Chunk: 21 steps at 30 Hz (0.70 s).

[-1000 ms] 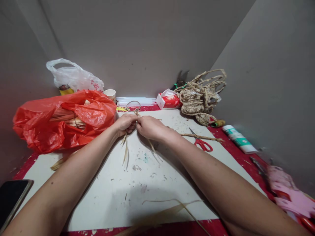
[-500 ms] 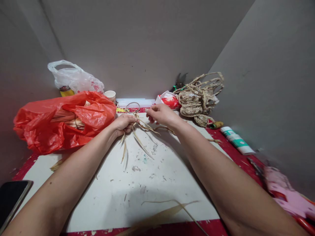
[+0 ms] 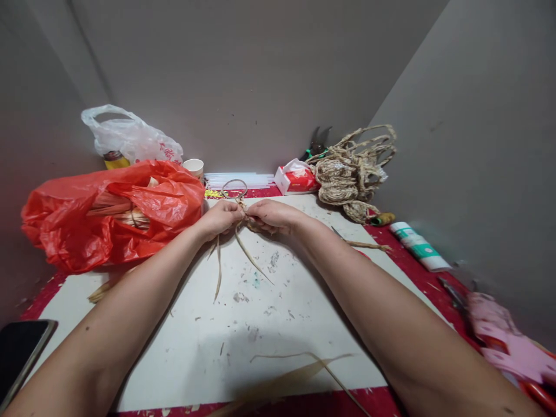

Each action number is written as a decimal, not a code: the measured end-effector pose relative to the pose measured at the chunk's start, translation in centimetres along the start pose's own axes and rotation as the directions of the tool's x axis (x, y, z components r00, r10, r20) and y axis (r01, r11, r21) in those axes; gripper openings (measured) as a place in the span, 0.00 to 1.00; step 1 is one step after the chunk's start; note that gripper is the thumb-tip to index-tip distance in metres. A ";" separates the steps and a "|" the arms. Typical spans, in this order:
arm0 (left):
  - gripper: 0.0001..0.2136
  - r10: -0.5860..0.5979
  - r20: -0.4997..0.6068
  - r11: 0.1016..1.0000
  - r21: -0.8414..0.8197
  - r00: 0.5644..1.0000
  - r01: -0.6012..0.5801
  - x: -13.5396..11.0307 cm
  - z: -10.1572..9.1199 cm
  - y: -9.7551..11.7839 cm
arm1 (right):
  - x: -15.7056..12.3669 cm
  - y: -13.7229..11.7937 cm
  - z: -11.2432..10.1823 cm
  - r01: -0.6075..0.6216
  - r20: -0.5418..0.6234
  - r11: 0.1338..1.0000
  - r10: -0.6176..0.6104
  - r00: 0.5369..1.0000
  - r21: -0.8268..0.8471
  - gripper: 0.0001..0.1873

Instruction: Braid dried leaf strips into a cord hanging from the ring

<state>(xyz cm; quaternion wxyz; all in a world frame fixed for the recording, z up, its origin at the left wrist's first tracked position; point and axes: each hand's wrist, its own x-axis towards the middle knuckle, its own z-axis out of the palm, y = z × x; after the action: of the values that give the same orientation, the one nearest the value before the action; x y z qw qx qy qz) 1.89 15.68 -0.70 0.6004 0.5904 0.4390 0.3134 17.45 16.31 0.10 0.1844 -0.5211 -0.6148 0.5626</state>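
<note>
Left hand [image 3: 222, 218] pinches, right hand [image 3: 274, 215] pinches too, both on the straw braid [image 3: 241, 204] below its ring [image 3: 235, 189], near the worktop's [image 3: 376, 397] far edge; 1 slackened grip could let loose strands [image 3: 255, 264] unravel!

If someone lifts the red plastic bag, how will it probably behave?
The red bag would probably sag and crumple, since its thin film is already wrinkled. The pale bundle showing at its opening might slide out if tipped.
</note>
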 end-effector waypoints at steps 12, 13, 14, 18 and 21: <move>0.06 -0.177 0.056 0.984 0.003 0.983 0.177 -1.0 0.3 1.7 | 0.0 -0.3 1.9 -0.002 -0.170 0.985 0.032 0.985 0.174 0.13; 0.06 -0.192 0.049 0.981 0.000 0.980 0.192 -1.1 0.6 1.8 | 0.0 -0.3 2.1 -0.002 -0.177 0.980 0.038 0.984 0.199 0.14; 0.06 -0.201 0.041 0.980 0.001 0.979 0.201 -1.2 1.0 1.7 | 0.0 -0.3 2.1 0.000 -0.172 0.973 0.042 0.984 0.232 0.15; 0.06 -0.186 -0.020 0.979 0.081 0.982 0.187 -1.4 2.4 1.4 | -0.1 -0.4 2.2 -0.022 -0.103 0.933 0.063 0.993 0.358 0.17; 0.05 -0.168 -0.052 0.976 0.135 0.984 0.174 -1.6 2.5 1.6 | -0.2 -0.5 2.0 -0.032 -0.090 0.925 0.071 0.993 0.379 0.15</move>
<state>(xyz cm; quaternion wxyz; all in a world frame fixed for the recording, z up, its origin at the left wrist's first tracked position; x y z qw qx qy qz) 3.67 13.39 0.90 0.5737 0.5844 0.5208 0.2411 15.66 15.23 0.04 0.2975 -0.5200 -0.4712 0.6474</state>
